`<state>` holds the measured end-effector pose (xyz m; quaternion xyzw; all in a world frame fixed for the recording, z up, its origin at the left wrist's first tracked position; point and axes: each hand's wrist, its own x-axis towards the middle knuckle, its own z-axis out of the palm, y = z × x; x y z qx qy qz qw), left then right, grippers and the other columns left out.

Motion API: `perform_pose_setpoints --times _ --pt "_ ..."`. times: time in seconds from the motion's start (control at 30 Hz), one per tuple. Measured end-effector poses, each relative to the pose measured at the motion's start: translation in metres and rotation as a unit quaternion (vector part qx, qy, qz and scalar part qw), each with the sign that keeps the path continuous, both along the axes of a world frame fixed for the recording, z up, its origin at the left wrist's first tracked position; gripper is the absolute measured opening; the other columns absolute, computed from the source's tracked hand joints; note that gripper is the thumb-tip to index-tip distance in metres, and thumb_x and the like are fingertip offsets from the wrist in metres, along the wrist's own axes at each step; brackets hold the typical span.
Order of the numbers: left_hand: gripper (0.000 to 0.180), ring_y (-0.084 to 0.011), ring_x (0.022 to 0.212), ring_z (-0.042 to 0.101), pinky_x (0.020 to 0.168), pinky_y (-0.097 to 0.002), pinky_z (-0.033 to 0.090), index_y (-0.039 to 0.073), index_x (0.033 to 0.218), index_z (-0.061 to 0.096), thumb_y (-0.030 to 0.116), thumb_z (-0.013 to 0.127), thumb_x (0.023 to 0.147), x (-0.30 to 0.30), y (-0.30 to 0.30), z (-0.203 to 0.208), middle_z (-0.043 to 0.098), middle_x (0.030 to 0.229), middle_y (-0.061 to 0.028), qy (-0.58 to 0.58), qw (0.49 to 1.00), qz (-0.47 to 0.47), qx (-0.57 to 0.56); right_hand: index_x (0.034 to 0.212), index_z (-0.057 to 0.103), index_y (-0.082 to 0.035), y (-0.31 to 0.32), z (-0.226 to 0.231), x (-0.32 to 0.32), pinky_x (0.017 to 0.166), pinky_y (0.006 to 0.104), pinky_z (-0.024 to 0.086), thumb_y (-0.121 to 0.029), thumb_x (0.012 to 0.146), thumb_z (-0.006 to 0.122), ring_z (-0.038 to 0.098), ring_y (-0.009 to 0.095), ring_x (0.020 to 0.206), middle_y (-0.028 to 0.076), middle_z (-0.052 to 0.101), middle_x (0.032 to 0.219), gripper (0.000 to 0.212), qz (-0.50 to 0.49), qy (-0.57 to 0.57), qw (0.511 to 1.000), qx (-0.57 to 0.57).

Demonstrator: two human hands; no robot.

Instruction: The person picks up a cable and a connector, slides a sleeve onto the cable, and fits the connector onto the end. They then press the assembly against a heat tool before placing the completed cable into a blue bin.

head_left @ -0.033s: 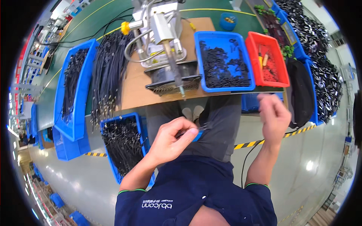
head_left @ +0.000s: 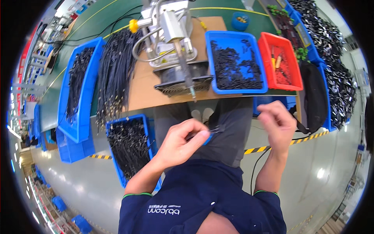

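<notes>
My left hand (head_left: 181, 142) is over my lap, thumb and forefinger closed in a pinch on a thin cable. The fine ends of the thin cable (head_left: 219, 128) stick out past the fingertips toward the right. My right hand (head_left: 278, 125) is raised to the right of it, in front of the table edge, fingers curled in. Whatever it may hold is too small or too hidden to make out. Ahead of both hands stands a bench machine (head_left: 173, 29) with a metal nozzle (head_left: 191, 91) pointing toward me over a black fan (head_left: 183, 82).
Small black parts fill a blue tray (head_left: 265, 84); a red bin (head_left: 300, 80) beside it holds tools. Black cables (head_left: 117, 70) lie in a bundle left of the machine, near a long blue bin (head_left: 83, 123). Another blue bin (head_left: 146, 130) of cables sits by my left forearm.
My right hand has come slightly left and its fingers have shifted. My left hand keeps its pinch. The whole view has moved a little.
</notes>
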<state>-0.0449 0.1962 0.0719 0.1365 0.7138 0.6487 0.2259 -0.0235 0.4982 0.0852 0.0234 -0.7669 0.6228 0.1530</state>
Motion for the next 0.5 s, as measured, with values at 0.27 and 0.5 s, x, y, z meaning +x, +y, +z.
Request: perform_pose_setpoints --times 0.27,0.5 --pt "0.015 -0.0033 0.084 0.055 0.072 -0.0235 0.046 0.000 0.118 0.067 0.011 0.069 0.107 -0.008 0.010 0.003 0.064 0.093 0.0021 0.003 0.999 -0.022 0.038 0.110 0.081 0.001 -0.057 -0.027 0.003 0.054 0.0196 0.034 0.003 0.085 0.086 0.053 0.003 0.072 0.007 0.070 0.102 0.025 0.112 0.041 0.993 -0.012" --pt "0.022 -0.0106 0.066 0.059 0.056 -0.0263 0.047 0.001 0.108 0.076 0.003 0.086 0.089 -0.008 0.015 0.004 0.072 0.097 -0.0086 0.299 0.950 0.071 -0.045 0.105 0.079 0.003 -0.067 -0.029 0.007 0.051 0.0195 0.028 0.003 0.089 0.083 0.040 -0.003 0.060 0.005 0.073 0.103 0.016 0.103 -0.012 0.994 -0.046"
